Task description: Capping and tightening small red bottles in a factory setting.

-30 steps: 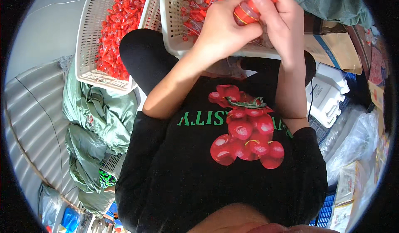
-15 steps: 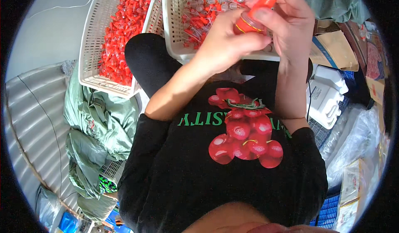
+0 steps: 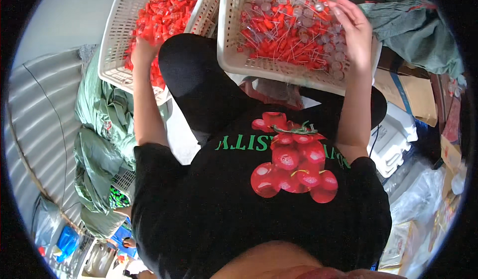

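My left hand reaches into the left white basket at the pile of small red plastic pieces with clear parts. Motion smears its fingers among the red, and whether they hold a piece cannot be made out. Above the far right of the other white basket, my right hand has its fingers stretched out and bent at the tips. They are beside small clear round-capped pieces. Red nozzle-like parts with thin pale tubes fill the middle of that basket.
My black-clad knee rises between the baskets. Green cloth sacks bunch at the left, and another green sack lies at the far right. A white jerrycan and a cardboard box stand on the right.
My hands were together over the right basket on a red nozzle piece with a yellow ring. They have parted: the left to the left basket, the right further over the right basket.
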